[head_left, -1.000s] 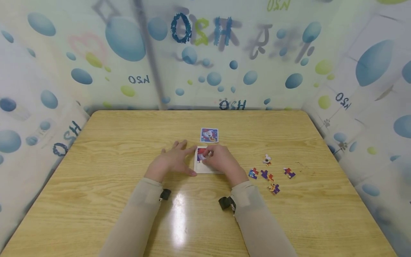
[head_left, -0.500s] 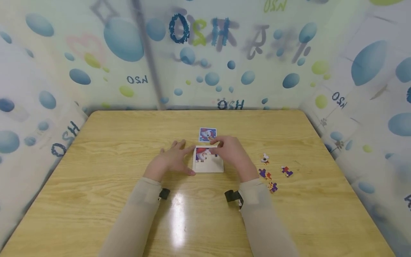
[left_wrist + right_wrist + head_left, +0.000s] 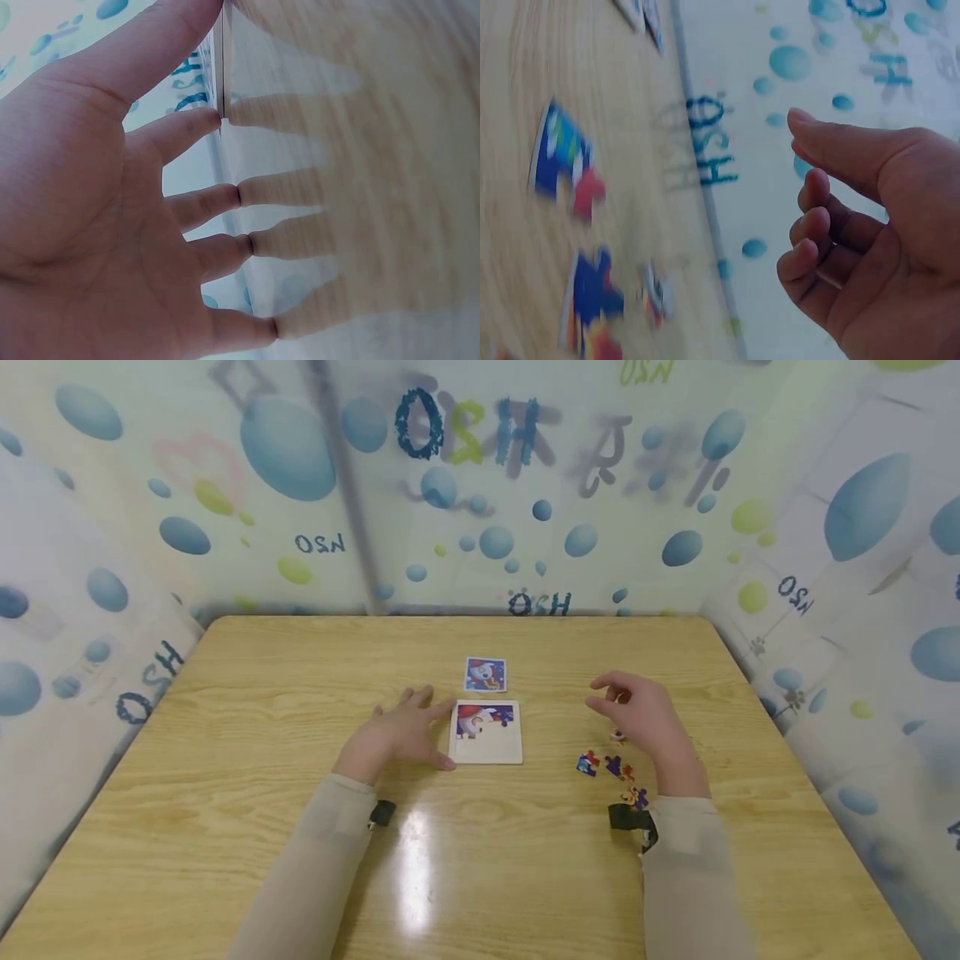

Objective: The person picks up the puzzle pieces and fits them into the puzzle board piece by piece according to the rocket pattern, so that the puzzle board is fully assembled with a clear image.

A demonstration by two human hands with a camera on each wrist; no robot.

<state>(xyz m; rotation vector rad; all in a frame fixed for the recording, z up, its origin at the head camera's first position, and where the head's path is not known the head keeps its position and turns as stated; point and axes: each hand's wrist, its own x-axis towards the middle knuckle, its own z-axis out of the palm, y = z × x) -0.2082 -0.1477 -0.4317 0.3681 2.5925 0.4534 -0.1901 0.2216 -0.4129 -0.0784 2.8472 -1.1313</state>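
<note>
In the head view a white puzzle tray (image 3: 491,752) lies mid-table, its upper part filled with joined pieces of a red, white and purple picture. My left hand (image 3: 401,732) rests spread beside it, thumb and index fingertip at the tray's left edge. The left wrist view shows those fingertips on the tabletop. To the right, my right hand (image 3: 643,718) hovers over loose jigsaw pieces, fingers loosely bent. Nothing shows between its thumb and fingers. Below it lie a blue-and-red piece (image 3: 561,154), a purple-and-orange piece (image 3: 592,289) and a white piece (image 3: 658,294).
A square picture card (image 3: 485,674) lies just behind the tray. A purple-and-yellow jigsaw piece (image 3: 636,798) sits nearest the right sleeve. The wooden table (image 3: 225,760) ends at a patterned curtain (image 3: 450,552) at the back and sides.
My right hand has left the tray and moved right, over the loose pieces. More of the tray's picture shows. My left hand stays at the tray's edge.
</note>
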